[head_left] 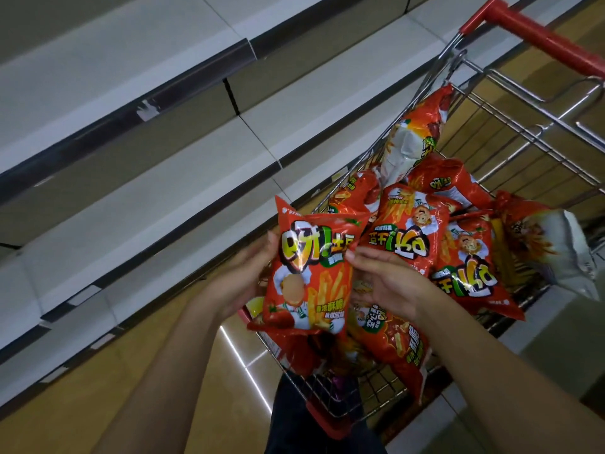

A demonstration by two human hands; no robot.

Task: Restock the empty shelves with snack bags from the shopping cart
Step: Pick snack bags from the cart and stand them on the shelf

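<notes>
A red snack bag (311, 270) with fry pictures stands upright over the near-left corner of the wire shopping cart (510, 126). My left hand (245, 276) grips its left edge from behind. My right hand (383, 280) touches its right edge with relaxed, slightly spread fingers. Several more red snack bags (458, 253) lie piled in the cart, one leaning against the far wall. The white shelves (137, 204) run along the left side with nothing on them.
The cart has a red handle (537, 37) at the upper right and a red bumper at its near corner. Dark price rails edge each shelf. A shiny tan floor (229, 371) lies between shelves and cart. My dark trouser leg shows below the cart.
</notes>
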